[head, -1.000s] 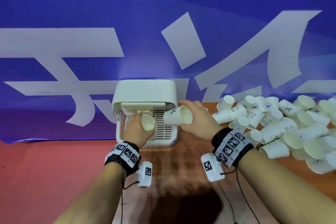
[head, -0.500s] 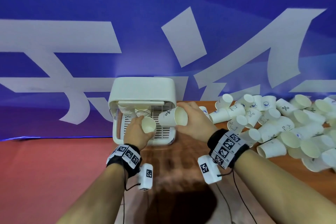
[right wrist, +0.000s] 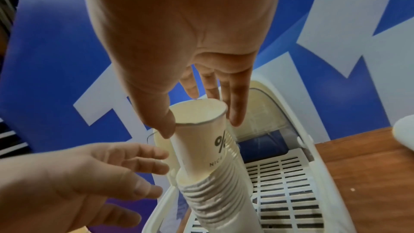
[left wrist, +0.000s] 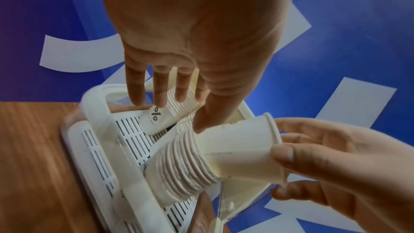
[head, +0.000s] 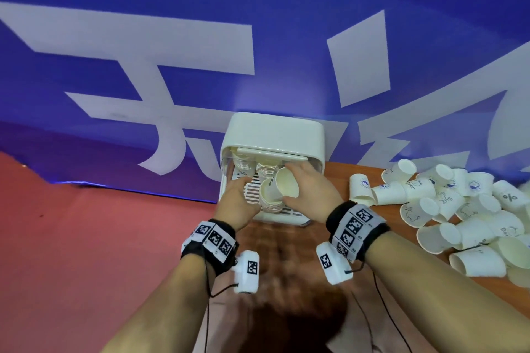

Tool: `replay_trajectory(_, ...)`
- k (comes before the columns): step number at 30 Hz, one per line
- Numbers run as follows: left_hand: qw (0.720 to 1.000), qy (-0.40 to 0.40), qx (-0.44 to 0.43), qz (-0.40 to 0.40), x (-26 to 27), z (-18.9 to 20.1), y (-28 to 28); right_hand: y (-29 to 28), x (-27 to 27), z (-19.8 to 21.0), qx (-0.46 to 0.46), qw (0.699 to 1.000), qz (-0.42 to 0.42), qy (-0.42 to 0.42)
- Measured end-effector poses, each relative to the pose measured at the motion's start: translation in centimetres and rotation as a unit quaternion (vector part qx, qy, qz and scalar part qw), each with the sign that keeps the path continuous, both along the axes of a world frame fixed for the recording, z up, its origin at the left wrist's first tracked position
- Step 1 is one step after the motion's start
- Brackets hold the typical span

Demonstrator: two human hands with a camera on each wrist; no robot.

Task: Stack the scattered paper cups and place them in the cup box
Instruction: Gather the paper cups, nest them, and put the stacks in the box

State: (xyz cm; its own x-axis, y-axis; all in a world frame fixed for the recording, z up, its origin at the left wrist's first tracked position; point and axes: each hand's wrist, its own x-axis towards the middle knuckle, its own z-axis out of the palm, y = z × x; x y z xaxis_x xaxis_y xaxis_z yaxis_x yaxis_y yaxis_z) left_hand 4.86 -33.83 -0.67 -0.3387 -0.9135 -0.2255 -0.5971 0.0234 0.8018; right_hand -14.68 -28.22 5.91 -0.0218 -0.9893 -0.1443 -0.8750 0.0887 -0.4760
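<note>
My right hand (right wrist: 179,45) pinches a cup (right wrist: 201,135) printed "%" and "NICE", seated in the stack (right wrist: 215,194); my left hand (right wrist: 74,180) hangs beside, fingers loose.

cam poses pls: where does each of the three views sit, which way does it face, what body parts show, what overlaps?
Head: worn on the head, facing forward and down at the cup box and loose cups on the table; both forearms and hands show.
Left wrist: looks along the left hand at the nested stack; the right hand enters at lower right.
Right wrist: looks along the right hand, which pinches the top cup; the left hand shows at lower left.
Shared: all three show the stack and the box.
</note>
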Motion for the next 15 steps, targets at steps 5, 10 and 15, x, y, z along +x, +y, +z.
replay_trajectory(5, 0.999, -0.019, 0.011, 0.039, 1.5, -0.3, 0.2, -0.7, 1.5, -1.5, 0.0, 0.999, 0.015, 0.042)
replay_trajectory(10, 0.998, -0.01, 0.012, 0.059, 2.2, -0.7, 0.2, -1.2, 2.5, -3.4, 0.004, 0.998, 0.028, 0.058)
replay_trajectory(15, 0.997, 0.004, 0.022, 0.074, 2.9, -0.8, 0.0, -1.6, 2.9, -5.1, 0.002, 0.999, 0.007, 0.048)
